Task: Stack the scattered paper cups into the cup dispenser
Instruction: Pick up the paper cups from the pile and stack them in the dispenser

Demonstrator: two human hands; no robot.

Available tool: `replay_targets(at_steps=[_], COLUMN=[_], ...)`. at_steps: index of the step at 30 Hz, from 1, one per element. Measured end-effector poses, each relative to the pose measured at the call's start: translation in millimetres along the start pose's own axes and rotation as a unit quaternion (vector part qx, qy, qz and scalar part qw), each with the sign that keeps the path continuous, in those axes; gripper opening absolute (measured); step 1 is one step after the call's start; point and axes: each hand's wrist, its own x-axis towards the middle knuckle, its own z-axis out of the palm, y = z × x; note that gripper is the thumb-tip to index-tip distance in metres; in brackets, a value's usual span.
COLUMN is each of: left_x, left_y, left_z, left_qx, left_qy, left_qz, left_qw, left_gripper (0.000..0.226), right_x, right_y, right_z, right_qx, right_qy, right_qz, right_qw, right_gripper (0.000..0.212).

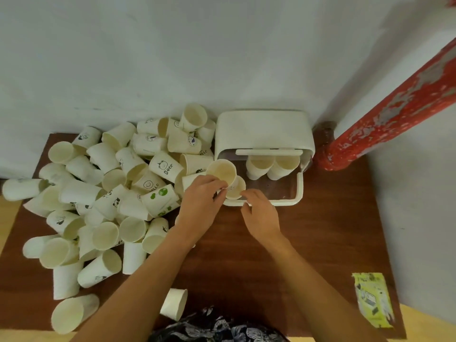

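Head view: the left hand (201, 193) grips a paper cup (222, 171) by its rim, mouth up, apparently to nest it into a second cup (236, 188) beside the right hand (259, 213), whose loosely curled fingers may steady it; I cannot tell. Just beyond, the open cup dispenser (264, 134) holds two stacks (271, 166); scattered cups (106, 193) pile left.

Wood table (320, 230) w/ cup pile (103, 193), dispenser (264, 132), packet (373, 299)
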Motion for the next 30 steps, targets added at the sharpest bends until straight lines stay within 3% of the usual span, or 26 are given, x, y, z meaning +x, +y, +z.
replay_targets(at_steps=[7, 12, 25, 28, 30], left_x=[13, -1, -114, -136, -148], left_y=[-7, -18, -103, -117, -124], left_z=[29, 18, -44, -51, -54], left_qx=[0.035, 0.021, 0.056, 0.055, 0.046], left_qy=[-0.104, -0.081, -0.053, -0.051, -0.054], left_qz=[-0.015, -0.016, -0.157, -0.184, -0.187], left_qw=[0.994, 0.996, 0.985, 0.980, 0.980], left_gripper=[0.026, 0.024, 0.019, 0.022, 0.023], right_x=[-9, -15, -61, -83, -97], right_y=[10, 7, -58, -71, -75], right_z=[-6, -2, 63, 83, 98], right_qx=[0.041, 0.038, -0.007, -0.023, -0.044], right_qy=[0.013, 0.001, -0.232, -0.323, -0.371], right_qz=[0.006, 0.017, -0.017, 0.046, 0.109], right_qw=[0.999, 0.999, 0.973, 0.945, 0.921], right_gripper=[0.034, 0.032, 0.027, 0.019, 0.032])
